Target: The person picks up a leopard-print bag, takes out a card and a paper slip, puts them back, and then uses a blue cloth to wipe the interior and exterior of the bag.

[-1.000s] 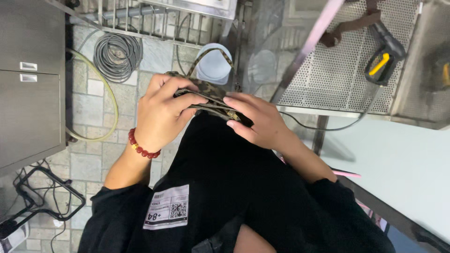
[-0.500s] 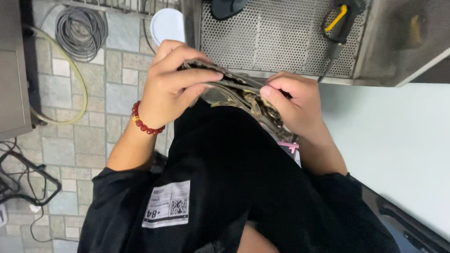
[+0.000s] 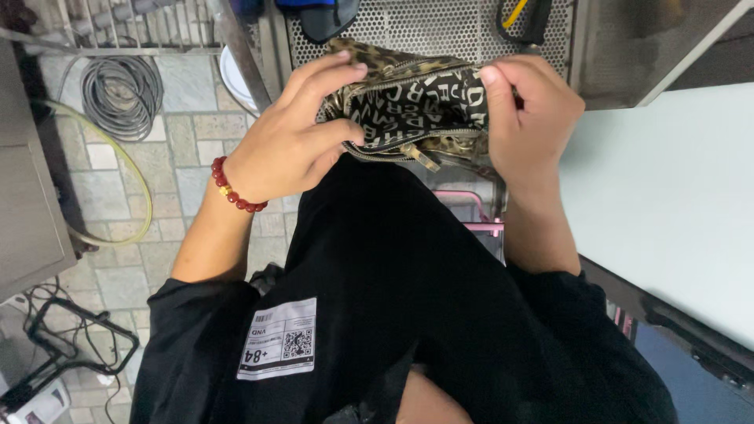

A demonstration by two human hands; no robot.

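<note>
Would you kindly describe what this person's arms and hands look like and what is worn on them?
Both hands are bare, without gloves. The left hand has a bracelet of round red beads, one gold, at the wrist. The right hand wears nothing. Black sleeves are pushed up past the elbows, leaving the forearms bare.

Workshop: perforated steel bench (image 3: 440,31), coiled cable (image 3: 122,96).

A grey coiled cable (image 3: 122,96) lies on the tiled floor (image 3: 118,228) at upper left, with a yellowish hose (image 3: 133,169) curving below it. A perforated metal shelf (image 3: 440,27) spans the top centre, and a pale tabletop (image 3: 667,204) fills the right side. Tangled black wires (image 3: 55,345) sit at lower left.
</note>
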